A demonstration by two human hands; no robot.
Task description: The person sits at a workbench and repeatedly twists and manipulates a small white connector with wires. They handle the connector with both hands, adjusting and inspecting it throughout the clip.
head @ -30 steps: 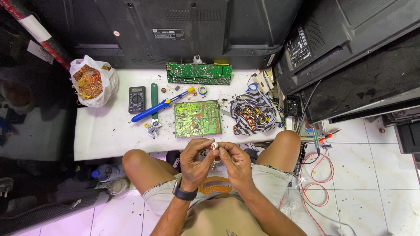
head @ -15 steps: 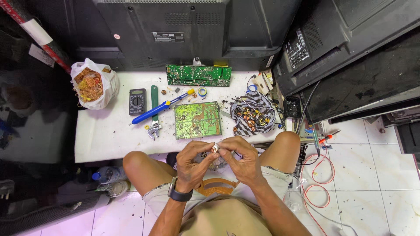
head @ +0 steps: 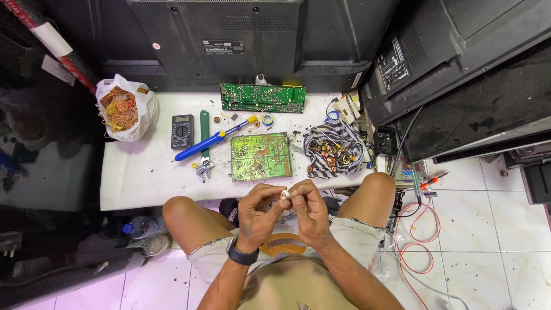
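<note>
My left hand (head: 258,215) and my right hand (head: 310,209) meet over my lap, and both pinch a small white part (head: 284,195) between their fingertips. A dark watch sits on my left wrist. Just beyond my hands, on the low white table (head: 138,178), lies a green circuit board (head: 261,156). A second green circuit board (head: 263,97) rests at the table's far edge. A blue soldering iron (head: 213,139) and a green-handled wrench (head: 204,149) lie left of the near board.
A black multimeter (head: 182,131) and a white bag of copper wire (head: 121,109) sit at the table's left. A pile of coils and wires (head: 333,150) is at its right. Black television backs (head: 459,69) surround the table. Red cable (head: 419,229) loops on the tiled floor.
My hands have stayed together over my lap, fingers shifting slightly around the small white part. Nothing on the table has moved.
</note>
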